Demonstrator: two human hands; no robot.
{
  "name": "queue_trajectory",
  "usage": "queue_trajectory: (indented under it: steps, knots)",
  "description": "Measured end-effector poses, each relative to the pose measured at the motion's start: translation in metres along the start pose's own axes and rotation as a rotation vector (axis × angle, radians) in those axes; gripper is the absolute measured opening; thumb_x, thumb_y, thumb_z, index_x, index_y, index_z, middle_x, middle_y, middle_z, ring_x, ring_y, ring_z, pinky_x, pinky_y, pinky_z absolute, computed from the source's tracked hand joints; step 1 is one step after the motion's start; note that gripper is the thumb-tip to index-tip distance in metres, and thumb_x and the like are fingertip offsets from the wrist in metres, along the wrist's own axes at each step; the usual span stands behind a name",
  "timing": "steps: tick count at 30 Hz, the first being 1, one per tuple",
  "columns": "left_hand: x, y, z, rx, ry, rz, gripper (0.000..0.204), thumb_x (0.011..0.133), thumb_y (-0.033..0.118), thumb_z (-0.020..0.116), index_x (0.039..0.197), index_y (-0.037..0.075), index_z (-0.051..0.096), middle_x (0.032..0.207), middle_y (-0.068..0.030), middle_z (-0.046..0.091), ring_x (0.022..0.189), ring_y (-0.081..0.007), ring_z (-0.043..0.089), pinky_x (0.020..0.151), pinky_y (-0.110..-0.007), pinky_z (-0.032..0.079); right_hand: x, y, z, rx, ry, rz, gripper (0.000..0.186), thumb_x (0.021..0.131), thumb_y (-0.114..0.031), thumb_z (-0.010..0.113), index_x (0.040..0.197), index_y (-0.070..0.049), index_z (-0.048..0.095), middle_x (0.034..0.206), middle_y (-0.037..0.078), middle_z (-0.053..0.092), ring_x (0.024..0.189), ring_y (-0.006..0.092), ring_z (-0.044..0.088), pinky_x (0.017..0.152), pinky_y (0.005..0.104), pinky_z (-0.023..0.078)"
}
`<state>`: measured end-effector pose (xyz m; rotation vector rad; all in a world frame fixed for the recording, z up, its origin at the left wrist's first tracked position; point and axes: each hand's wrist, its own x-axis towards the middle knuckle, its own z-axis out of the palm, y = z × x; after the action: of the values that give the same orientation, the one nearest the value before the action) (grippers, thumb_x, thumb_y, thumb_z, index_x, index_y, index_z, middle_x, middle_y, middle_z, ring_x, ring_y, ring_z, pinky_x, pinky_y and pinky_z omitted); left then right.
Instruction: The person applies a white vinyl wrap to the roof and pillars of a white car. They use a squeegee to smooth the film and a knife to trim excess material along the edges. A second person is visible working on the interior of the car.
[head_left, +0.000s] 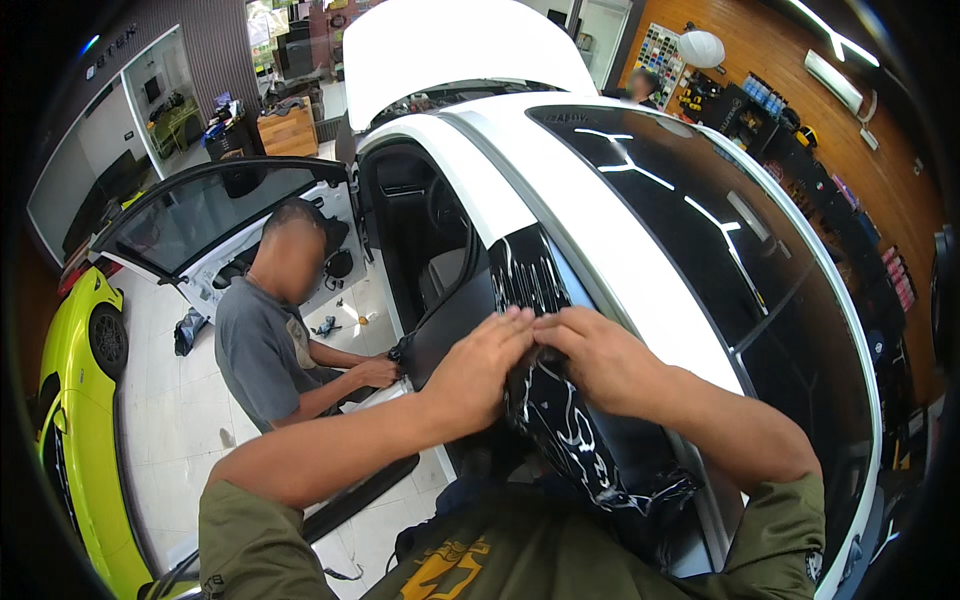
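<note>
A strip of glossy black film (565, 420) lies along the side of the white car's roof (640, 220), above the door opening. Its far part is stretched into fine ridges, while the near part hangs loose and crumpled. My left hand (480, 365) grips the film with bent fingers from the left. Close beside it, fingertips nearly touching, my right hand (605, 358) grips the same film from the right. The fingertips are partly hidden by the hands themselves.
At the left a person (275, 330) in a grey shirt bends by the open front door (215, 220). Beyond stands a yellow-green car (85, 430). The white car's hood (450, 50) is raised. A dark glass roof panel (690, 210) lies to the right. Another person (640, 88) is at the back.
</note>
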<state>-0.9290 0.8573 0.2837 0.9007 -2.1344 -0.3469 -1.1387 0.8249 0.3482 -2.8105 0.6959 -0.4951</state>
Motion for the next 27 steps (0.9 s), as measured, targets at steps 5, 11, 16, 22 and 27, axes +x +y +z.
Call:
queue_trajectory:
  steps: [5, 11, 16, 22, 27]
  knots:
    - [0.004, -0.024, -0.013, -0.095, 0.081, 0.029, 0.08, 0.065, 0.003, 0.078, 0.138, -0.005, 0.045, 0.142, -0.0229, 0.046, 0.131, -0.0394, 0.046, 0.111, -0.042, 0.036, 0.023, -0.006, -0.02, -0.004, 0.062, -0.108, 0.045, 0.071, 0.0, 0.063, 0.115, 0.007, 0.057, 0.118, 0.021, 0.056, 0.109, 0.037, 0.055, 0.097, 0.0394, 0.045]
    - [0.03, -0.11, 0.017, 0.03, 0.179, -0.055, 0.085, 0.081, 0.023, 0.076, 0.146, -0.007, 0.029, 0.152, -0.0267, 0.032, 0.143, -0.0399, 0.029, 0.117, -0.042, 0.024, 0.041, -0.004, -0.026, 0.249, -0.063, -0.068, 0.076, 0.076, 0.002, 0.061, 0.145, 0.009, 0.029, 0.145, 0.03, 0.03, 0.133, 0.0441, 0.037, 0.112, 0.0408, 0.034]
    - [0.049, -0.128, 0.037, -0.402, 0.201, -0.181, 0.059, 0.088, 0.008, 0.066, 0.141, 0.0, 0.044, 0.129, -0.014, 0.056, 0.118, -0.0216, 0.047, 0.099, -0.031, 0.039, 0.049, 0.021, -0.058, 0.009, -0.109, 0.077, 0.096, 0.075, -0.007, 0.069, 0.154, -0.006, 0.015, 0.155, 0.026, 0.017, 0.144, 0.0416, 0.024, 0.118, 0.0432, 0.028]
    - [0.039, -0.09, 0.018, -0.711, 0.216, -0.316, 0.027, 0.087, -0.003, 0.056, 0.113, 0.0, 0.062, 0.09, -0.0017, 0.068, 0.084, -0.0083, 0.061, 0.076, -0.025, 0.05, 0.093, 0.1, 0.033, -0.194, 0.148, -0.023, 0.065, 0.076, -0.019, 0.074, 0.132, 0.003, 0.05, 0.136, 0.025, 0.051, 0.129, 0.035, 0.048, 0.109, 0.0395, 0.038]
    - [0.048, -0.121, 0.044, -0.402, 0.32, -0.27, 0.019, 0.086, -0.004, 0.051, 0.099, -0.004, 0.065, 0.087, -0.0183, 0.07, 0.086, -0.0229, 0.069, 0.075, -0.035, 0.051, 0.107, 0.142, 0.057, 0.001, -0.115, 0.238, 0.015, 0.081, -0.009, 0.065, 0.093, -0.001, 0.068, 0.09, 0.017, 0.068, 0.081, 0.0281, 0.062, 0.075, 0.0361, 0.049]
